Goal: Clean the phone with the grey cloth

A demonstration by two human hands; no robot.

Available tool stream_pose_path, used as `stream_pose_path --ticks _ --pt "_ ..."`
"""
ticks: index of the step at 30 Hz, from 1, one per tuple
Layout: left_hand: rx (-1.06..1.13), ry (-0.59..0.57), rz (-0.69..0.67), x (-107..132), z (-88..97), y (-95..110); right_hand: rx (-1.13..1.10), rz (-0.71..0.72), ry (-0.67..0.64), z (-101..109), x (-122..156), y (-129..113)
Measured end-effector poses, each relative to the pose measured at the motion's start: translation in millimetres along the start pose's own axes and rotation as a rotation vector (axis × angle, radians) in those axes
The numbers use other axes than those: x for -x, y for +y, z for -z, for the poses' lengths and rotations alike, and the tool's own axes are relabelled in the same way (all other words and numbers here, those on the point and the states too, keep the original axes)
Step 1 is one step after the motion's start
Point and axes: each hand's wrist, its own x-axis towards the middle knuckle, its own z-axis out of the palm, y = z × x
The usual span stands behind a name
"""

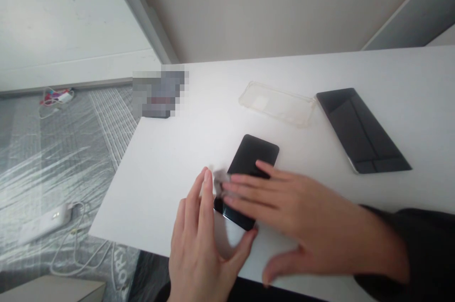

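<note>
A black smartphone lies at an angle on the white table, with its lower end glossy. My right hand reaches in from the right, its spread fingers lying across the phone's middle. My left hand stands beside the phone's left edge, and its thumb meets the lower corner. A small pale blurred piece, perhaps film, shows near the fingertips of both hands. The phone's middle is hidden under my fingers.
Farther back on the table lie a clear phone case, a larger dark tablet and a pixelated object. The table's left edge drops to a plastic-covered floor with a white power adapter and cables.
</note>
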Motion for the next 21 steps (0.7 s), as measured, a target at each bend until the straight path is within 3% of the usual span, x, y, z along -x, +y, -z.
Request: stream_pose_path --ticks 4,8,13,17,21 --pt "-0.009 0.016 -0.006 -0.4 -1.0 0.1 0.096 -0.072 0.103 1.3 1.4 9.7" --pt "-0.025 0.007 -0.016 -0.9 -1.0 -0.9 -0.004 0.064 0.021 -4.3 3.3 3.8" --pt "-0.015 0.007 -0.005 -2.9 -1.0 -0.1 0.111 -0.069 0.130 -1.9 4.0 10.7" --pt "-0.021 -0.011 -0.004 -3.3 -0.8 -0.4 0.057 0.078 0.031 -5.8 4.9 2.1" --pt "-0.025 -0.013 0.012 -3.1 -1.5 -0.9 0.146 -0.009 0.082 -4.0 6.9 9.7"
